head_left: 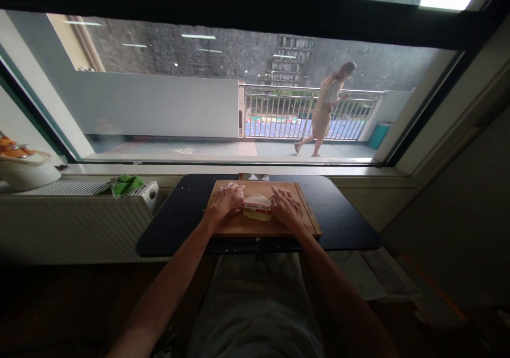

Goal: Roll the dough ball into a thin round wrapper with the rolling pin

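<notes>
A flat, pale sheet of dough (258, 216) lies on a wooden cutting board (255, 230). Across the dough runs a rolling pin (257, 207) with a red and white printed label round its middle. My left hand (227, 199) is over its left end, fingers bent and pressed down. On the right end sits my right hand (287, 207), its fingers pointing forward over the pin. Both palms hide the pin's ends. The dough shows in front of and behind the pin.
The board rests on a small dark table (350, 225) with white crumbs. A radiator (79, 225) with a green cloth (126, 186) and a white pot (30, 169) stand at left. Behind the window, a person (324, 108) walks past a railing (279, 113).
</notes>
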The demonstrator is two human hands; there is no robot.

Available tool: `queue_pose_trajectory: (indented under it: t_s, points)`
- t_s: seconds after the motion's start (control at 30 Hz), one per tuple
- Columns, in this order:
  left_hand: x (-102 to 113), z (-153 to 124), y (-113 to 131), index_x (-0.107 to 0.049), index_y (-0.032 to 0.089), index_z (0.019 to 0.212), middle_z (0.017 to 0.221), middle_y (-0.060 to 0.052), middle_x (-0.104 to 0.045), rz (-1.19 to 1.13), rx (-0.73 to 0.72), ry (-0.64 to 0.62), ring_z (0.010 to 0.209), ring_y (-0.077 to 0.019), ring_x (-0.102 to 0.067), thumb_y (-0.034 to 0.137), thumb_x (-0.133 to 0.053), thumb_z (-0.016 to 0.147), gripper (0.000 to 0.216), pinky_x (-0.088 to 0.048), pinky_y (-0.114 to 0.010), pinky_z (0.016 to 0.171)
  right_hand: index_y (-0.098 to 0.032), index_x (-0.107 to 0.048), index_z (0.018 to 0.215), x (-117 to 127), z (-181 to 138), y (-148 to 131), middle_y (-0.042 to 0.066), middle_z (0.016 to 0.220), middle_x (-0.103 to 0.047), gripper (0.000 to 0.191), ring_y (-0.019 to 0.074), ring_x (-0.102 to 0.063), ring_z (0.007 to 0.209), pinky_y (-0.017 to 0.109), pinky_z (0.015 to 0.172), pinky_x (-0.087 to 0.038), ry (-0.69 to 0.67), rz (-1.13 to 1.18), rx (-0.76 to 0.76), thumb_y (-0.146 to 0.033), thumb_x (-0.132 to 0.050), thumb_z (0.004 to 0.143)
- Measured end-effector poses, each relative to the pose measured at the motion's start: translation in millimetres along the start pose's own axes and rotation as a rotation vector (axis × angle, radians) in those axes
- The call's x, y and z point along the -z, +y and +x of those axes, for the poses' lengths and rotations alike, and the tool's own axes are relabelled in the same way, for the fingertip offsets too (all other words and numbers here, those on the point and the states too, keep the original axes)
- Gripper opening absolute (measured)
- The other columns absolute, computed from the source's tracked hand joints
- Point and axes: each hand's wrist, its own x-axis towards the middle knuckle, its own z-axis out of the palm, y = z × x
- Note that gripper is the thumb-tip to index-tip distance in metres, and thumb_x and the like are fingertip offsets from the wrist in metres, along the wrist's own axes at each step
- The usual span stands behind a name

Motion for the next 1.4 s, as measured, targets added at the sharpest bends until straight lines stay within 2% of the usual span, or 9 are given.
queue_pose_trajectory:
  t_s: [0.17, 0.3, 0.5, 0.83, 0.97, 1.07, 1.17, 1.27, 1.4]
  points:
    - [3.6, -12.6, 1.3, -0.059, 0.022, 0.150, 0.149, -0.019, -0.062, 0.032, -0.050, -0.039, 0.138, -0.0360, -0.055, 0.036, -0.069, 0.096, 0.056, -0.047, -0.050, 0.116, -0.019, -0.046, 0.166, 6.1, -17.3, -6.6, 0.015, 0.155, -0.063, 0.058, 0.0285, -0.054, 0.146, 0.041, 0.122, -0.040, 0.060, -0.011, 0.016, -0.034, -0.031, 0.112]
    - [7.8, -22.4, 3.8, -0.058, 0.021, 0.151, 0.150, -0.020, -0.062, 0.004, -0.042, -0.016, 0.140, -0.0365, -0.054, 0.034, -0.059, 0.101, 0.052, -0.047, -0.052, 0.115, -0.013, -0.056, 0.158, 17.1, -25.4, -13.4, 0.018, 0.154, -0.063, 0.058, 0.0293, -0.056, 0.145, 0.040, 0.118, -0.042, 0.021, -0.013, 0.011, -0.036, -0.026, 0.114]
    - [2.2, -29.6, 3.8, -0.060, 0.021, 0.150, 0.149, -0.016, -0.065, -0.035, 0.019, 0.017, 0.141, -0.0322, -0.055, 0.031, -0.041, 0.107, 0.048, -0.046, -0.049, 0.118, -0.007, -0.059, 0.154, 27.3, -39.4, -21.6, 0.020, 0.153, -0.063, 0.062, 0.0283, -0.057, 0.143, 0.038, 0.119, -0.040, 0.018, -0.026, 0.003, -0.040, -0.020, 0.116]
    - [1.4, -38.5, 10.7, -0.067, 0.021, 0.139, 0.142, -0.012, -0.070, -0.038, 0.049, 0.083, 0.136, -0.0297, -0.058, 0.032, -0.042, 0.108, 0.041, -0.044, -0.046, 0.117, -0.011, -0.064, 0.147, 29.6, -41.7, -21.0, 0.017, 0.141, -0.072, 0.058, 0.0267, -0.065, 0.129, 0.037, 0.112, -0.044, 0.019, -0.006, 0.011, -0.039, -0.024, 0.116]
    - [13.5, -47.7, 16.0, -0.069, 0.024, 0.134, 0.136, -0.011, -0.073, -0.031, -0.053, 0.131, 0.131, -0.0288, -0.060, 0.036, -0.036, 0.111, 0.042, -0.044, -0.045, 0.111, -0.013, -0.067, 0.143, 27.4, -33.2, -18.2, 0.017, 0.140, -0.073, 0.054, 0.0272, -0.066, 0.128, 0.038, 0.110, -0.046, 0.011, 0.016, 0.031, -0.037, -0.027, 0.116]
    - [24.6, -58.0, 19.4, -0.072, 0.026, 0.128, 0.131, -0.010, -0.074, -0.046, -0.154, 0.109, 0.124, -0.0286, -0.063, 0.048, -0.039, 0.111, 0.043, -0.044, -0.045, 0.108, -0.015, -0.063, 0.150, 26.3, -32.2, -16.6, 0.017, 0.146, -0.069, 0.053, 0.0287, -0.061, 0.136, 0.041, 0.115, -0.043, 0.025, 0.048, 0.044, -0.037, -0.029, 0.116]
    - [31.8, -64.2, 20.8, -0.069, 0.026, 0.135, 0.136, -0.011, -0.072, -0.064, -0.226, 0.075, 0.125, -0.0313, -0.063, 0.061, -0.054, 0.104, 0.049, -0.044, -0.047, 0.108, -0.019, -0.053, 0.160, 29.0, -34.5, -10.5, 0.015, 0.157, -0.061, 0.056, 0.0307, -0.052, 0.147, 0.047, 0.121, -0.039, 0.007, 0.121, 0.118, -0.047, -0.035, 0.115]
    - [33.7, -63.5, 19.7, -0.068, 0.026, 0.138, 0.142, -0.011, -0.070, -0.086, -0.260, 0.036, 0.129, -0.0329, -0.061, 0.063, -0.063, 0.097, 0.056, -0.043, -0.049, 0.111, -0.024, -0.046, 0.166, 32.9, -36.0, 1.7, 0.013, 0.164, -0.054, 0.068, 0.0317, -0.046, 0.153, 0.050, 0.124, -0.037, -0.063, 0.211, 0.282, -0.059, -0.051, 0.108]
    - [32.9, -59.2, 16.9, -0.068, 0.027, 0.140, 0.145, -0.009, -0.069, -0.112, -0.240, 0.003, 0.131, -0.0327, -0.062, 0.060, -0.065, 0.096, 0.056, -0.043, -0.049, 0.112, -0.031, -0.057, 0.158, 32.8, -33.7, 17.6, 0.010, 0.158, -0.060, 0.065, 0.0318, -0.051, 0.148, 0.051, 0.123, -0.040, -0.082, 0.286, 0.448, -0.053, -0.071, 0.098]
